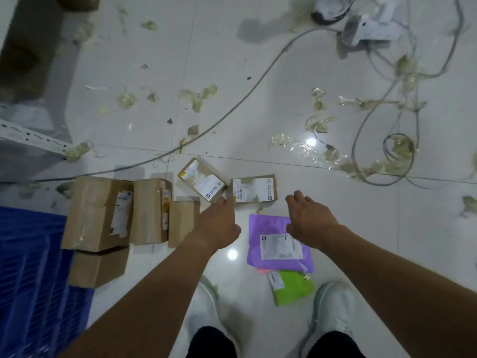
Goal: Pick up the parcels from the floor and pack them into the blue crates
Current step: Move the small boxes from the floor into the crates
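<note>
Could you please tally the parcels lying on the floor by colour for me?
Brown cardboard parcels: 6
Purple plastic mailer bag: 1
Green plastic mailer bag: 1
Total: 8
A pink sliver between the purple and green bags is too hidden to count.

Left hand (218,223) and right hand (311,218) outstretched

Glossy white tiled floor (258,60) littered with tape scraps (198,96) and grey cables (258,82).
</note>
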`<state>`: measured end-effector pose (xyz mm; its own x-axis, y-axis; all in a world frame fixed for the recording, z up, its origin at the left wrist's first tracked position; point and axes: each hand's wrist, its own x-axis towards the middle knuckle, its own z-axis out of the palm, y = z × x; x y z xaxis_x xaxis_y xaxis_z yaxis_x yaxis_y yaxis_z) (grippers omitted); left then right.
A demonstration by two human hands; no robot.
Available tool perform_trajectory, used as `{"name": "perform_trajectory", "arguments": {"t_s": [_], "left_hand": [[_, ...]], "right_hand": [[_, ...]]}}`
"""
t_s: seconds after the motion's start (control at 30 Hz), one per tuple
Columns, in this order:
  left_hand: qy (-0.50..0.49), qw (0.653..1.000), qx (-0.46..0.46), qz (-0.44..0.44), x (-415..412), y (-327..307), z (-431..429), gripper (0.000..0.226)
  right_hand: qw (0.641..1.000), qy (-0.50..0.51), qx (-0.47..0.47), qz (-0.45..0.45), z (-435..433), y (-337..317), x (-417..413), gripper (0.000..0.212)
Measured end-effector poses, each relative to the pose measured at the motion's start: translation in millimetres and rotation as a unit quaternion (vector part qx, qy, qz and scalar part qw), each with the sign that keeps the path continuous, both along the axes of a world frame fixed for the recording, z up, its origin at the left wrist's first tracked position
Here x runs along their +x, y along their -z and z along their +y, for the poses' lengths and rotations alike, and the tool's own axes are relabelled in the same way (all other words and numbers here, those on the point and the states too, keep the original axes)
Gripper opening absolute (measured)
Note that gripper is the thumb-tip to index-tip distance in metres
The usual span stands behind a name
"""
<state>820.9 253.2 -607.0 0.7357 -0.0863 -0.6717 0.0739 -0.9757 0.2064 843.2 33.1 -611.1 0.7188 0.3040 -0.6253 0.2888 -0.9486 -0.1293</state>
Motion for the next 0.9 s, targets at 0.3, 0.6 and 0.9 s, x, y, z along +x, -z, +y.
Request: {"name": "perform_trajectory", "arguments": {"t_s": [0.3, 0.6, 0.9], "left_hand": [[0.105, 0.982, 0.077, -0.137, 38, 157, -14, 0.098], [0.153, 0.972, 0.068, -0.162, 57, 179, -15, 0.087], [0.162, 0.974, 0.036, -0.156, 41, 37, -16, 0.085]], "right_hand": [[0.998, -0.028, 0.04, -0.042, 21, 157, 54, 0.108], [0.992, -0.059, 0.059, -0.093, 19, 179, 61, 0.096], [0.99, -0.084, 0.069, -0.086, 12, 30, 45, 0.085]]}}
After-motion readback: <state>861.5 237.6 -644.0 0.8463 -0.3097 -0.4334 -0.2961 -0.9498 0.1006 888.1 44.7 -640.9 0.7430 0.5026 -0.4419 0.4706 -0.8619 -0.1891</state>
